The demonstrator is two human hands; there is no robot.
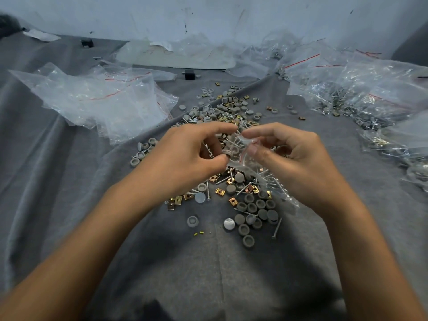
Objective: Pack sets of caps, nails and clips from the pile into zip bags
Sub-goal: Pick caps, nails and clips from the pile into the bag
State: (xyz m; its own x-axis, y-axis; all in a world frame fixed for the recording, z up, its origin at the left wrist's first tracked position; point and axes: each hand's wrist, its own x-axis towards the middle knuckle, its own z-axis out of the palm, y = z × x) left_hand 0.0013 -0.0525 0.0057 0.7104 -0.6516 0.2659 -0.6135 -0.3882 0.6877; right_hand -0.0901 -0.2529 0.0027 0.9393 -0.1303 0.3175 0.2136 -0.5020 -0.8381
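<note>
left hand [194,154] pinches cap [227,153], nails [232,142] | right hand [294,154] pinches bag [278,188] mouth, just right of left fingertips | bag trails lower right over pile [231,112]

- The light is dim, cool and even, with no hard-edged shadows.
- A soft dark shadow lies on the grey cloth [208,262] between the forearms.
- Pale glints streak the clear bags [99,100] at both sides.
- Wide-angle distortion bends the edges.
- The zip bag [236,164] at centre looks smeared, perhaps by motion.
</note>
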